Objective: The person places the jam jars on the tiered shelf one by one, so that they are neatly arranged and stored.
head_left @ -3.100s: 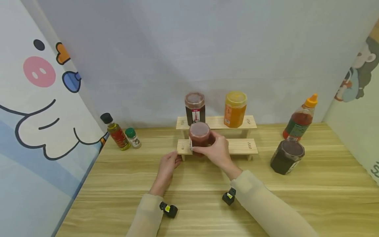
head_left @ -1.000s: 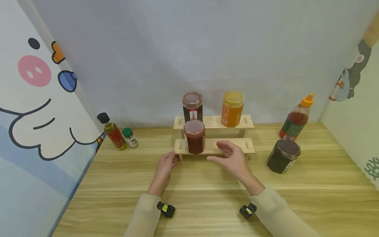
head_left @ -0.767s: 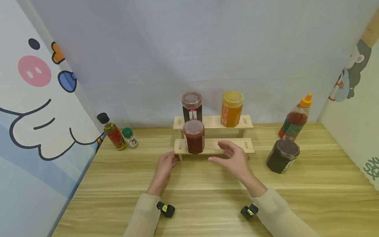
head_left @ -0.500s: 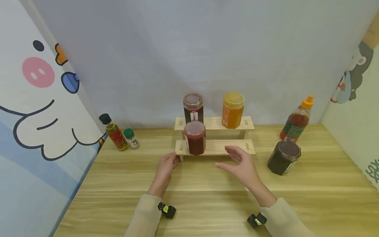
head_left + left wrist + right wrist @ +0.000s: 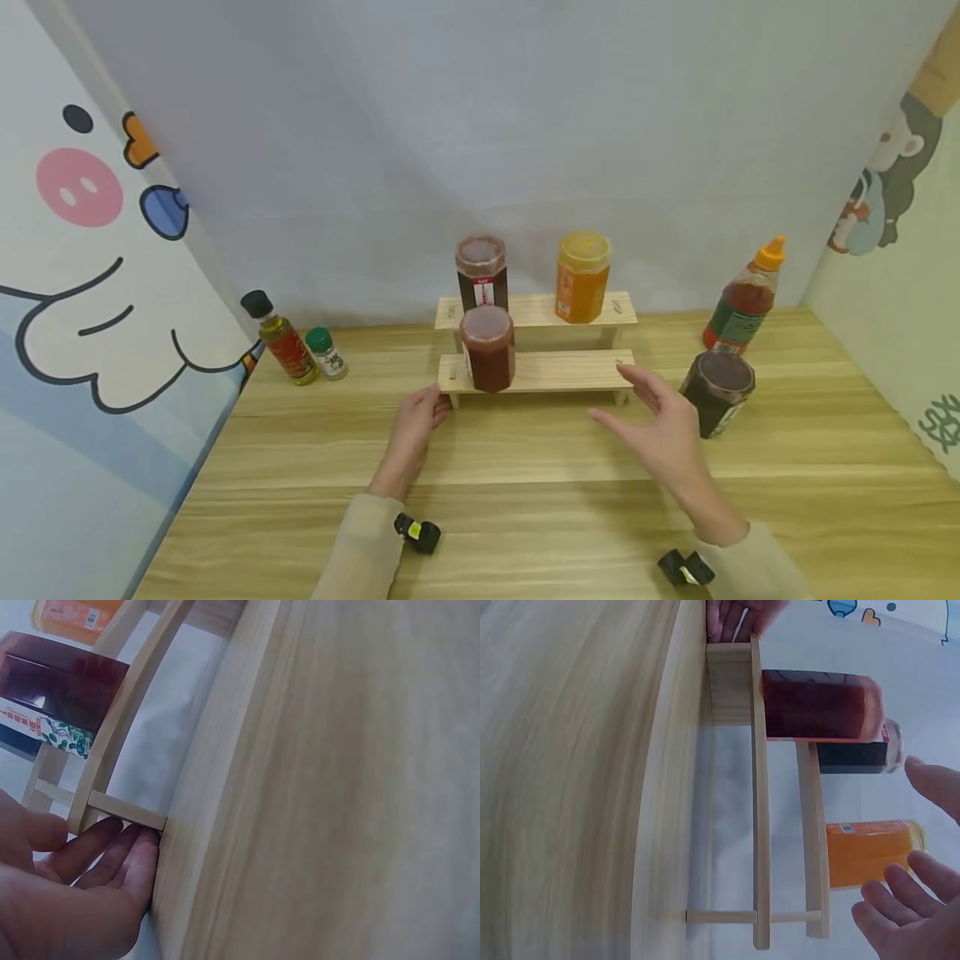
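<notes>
My left hand (image 5: 415,421) holds the left end of a two-step wooden shelf (image 5: 570,367). In the left wrist view its thumb is at the lower board's end and its fingers are against the leg. On the lower step, to the left, stands a dark red jar (image 5: 489,354). Behind it a dark jar with a red-and-white label (image 5: 482,271) occupies the upper step, and an amber jar with a yellow lid (image 5: 582,279) stands farther right. My right hand (image 5: 667,429) is empty, thumb and fingers spread, just left of another dark jar (image 5: 716,392) and partly overlapping it in the head view.
A red sauce bottle with an orange cap (image 5: 742,300) stands behind the dark jar on the right. An oil bottle (image 5: 285,346) and a small green-capped shaker (image 5: 327,354) are at the left. A pale wall (image 5: 375,167) closes off the back of the wooden table (image 5: 487,517).
The right hand has let go of the dark red jar, which now stands on the lower step. It has moved right, toward the dark jar on the table. My left hand stays at the shelf.
</notes>
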Available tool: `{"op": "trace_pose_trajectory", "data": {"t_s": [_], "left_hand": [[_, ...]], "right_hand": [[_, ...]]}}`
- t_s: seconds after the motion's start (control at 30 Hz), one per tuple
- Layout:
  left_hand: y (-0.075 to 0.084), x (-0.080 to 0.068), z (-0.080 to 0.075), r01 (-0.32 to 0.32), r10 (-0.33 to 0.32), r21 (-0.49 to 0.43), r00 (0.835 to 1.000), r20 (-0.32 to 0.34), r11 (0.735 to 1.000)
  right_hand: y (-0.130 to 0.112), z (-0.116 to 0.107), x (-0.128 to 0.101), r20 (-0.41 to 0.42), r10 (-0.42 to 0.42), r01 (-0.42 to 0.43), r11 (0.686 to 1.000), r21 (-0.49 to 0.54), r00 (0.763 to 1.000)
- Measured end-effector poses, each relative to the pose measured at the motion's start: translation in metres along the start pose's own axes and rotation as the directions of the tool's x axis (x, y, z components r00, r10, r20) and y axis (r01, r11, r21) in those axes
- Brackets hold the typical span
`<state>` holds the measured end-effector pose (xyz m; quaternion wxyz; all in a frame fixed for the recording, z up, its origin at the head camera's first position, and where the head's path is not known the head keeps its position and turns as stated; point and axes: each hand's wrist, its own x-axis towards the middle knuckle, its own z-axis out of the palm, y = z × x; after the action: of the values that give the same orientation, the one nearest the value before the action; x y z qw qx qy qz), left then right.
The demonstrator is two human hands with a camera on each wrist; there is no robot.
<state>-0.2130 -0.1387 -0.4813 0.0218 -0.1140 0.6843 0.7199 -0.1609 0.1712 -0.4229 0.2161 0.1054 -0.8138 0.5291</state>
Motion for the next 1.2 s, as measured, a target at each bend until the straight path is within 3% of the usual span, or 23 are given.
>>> {"op": "trace_pose_trajectory", "data": {"t_s": [0.3,0.77,1.2], "left_hand": [[0.001,-0.001,-0.002,-0.013,0.013,-0.006,1.0,0.003,1.0],[0.001,-0.003,-0.002,-0.002,0.002,0.003,1.0,0.01,1.0],[0.0,0.0,0.0,-0.006,0.006,0.011,1.0,0.006,1.0]], "right_hand": [[0.004,-0.017,0.001,-0.137,0.008,-0.023,0.994,-0.105,0.991],[0.005,-0.041,0.005,-0.13,-0.005,-0.001,0.999,-0.046,0.992],[0.014,-0.062,0.01,-0.235,0.015,-0.052,0.987,-0.152,0.972]]}}
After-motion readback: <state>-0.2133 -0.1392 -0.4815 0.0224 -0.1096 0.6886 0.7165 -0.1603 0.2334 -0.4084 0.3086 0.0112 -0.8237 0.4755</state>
